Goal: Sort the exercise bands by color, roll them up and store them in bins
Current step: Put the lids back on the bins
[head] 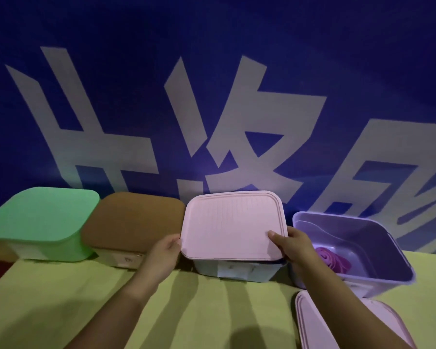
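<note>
A pink lid [229,222] lies on top of a pale bin [239,270] in the middle of the row. My left hand [165,250] grips the lid's near left edge. My right hand [295,244] grips its near right corner, thumb on top. To the right stands an open purple bin [378,238] with a rolled purple band [331,258] inside. On the left, a bin with a green lid [40,220] and a bin with a brown lid [136,220] are both covered.
A second pink lid [312,321] lies on the yellow-green tablecloth [86,293] at the front right, partly under my right arm. A blue banner [337,59] with large white characters hangs right behind the bins.
</note>
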Demonstrator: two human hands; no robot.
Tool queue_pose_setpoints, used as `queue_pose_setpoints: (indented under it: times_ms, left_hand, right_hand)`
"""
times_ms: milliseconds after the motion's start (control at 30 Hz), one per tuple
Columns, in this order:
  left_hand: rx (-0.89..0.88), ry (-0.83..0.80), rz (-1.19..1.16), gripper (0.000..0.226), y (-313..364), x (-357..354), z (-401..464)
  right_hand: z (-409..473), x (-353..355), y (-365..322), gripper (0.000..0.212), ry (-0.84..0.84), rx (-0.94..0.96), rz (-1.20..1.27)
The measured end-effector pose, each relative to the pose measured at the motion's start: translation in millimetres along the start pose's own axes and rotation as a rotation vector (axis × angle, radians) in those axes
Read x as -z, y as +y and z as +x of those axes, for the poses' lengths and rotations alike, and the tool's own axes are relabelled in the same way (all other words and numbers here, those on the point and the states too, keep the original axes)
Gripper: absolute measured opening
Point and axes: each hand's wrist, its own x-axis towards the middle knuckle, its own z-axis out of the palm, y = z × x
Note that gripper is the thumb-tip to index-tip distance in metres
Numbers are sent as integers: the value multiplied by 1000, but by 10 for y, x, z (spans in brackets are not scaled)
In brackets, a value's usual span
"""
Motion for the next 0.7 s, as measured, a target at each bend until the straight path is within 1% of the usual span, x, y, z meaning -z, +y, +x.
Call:
queue_pose_setpoints:
  times_ms: [67,167,233,300,367,467,533,600,700]
  left_hand:
    - [-20,20,60,31,-8,-40,-4]
    - [-84,29,187,38,-25,-179,-36]
    - [-125,26,248,39,-58,-259,-55]
    - [-150,21,300,40,-93,-294,-66]
    - [-183,27,352,40,-108,-309,-66]
    - [-236,34,476,40,-107,-318,-82]
    - [-292,40,609,40,-113,-320,-88]
    - [-344,48,727,39,-128,-325,-84]
    - [-398,47,870,37,-149,-326,-68]
  right_hand:
    - [33,-42,39,39,46,-3,-40]
    - [48,-58,93,42,161,132,-277]
    - [60,-51,150,50,207,185,-422]
    - [44,-41,195,54,217,179,-544]
    - [17,-33,226,55,236,204,-630]
    - [12,-28,271,54,314,323,-857]
    - [8,-24,299,48,312,390,-950]
    - [-5,-23,313,39,269,409,-1004]
    - [-24,6,282,36,222,444,-1106]
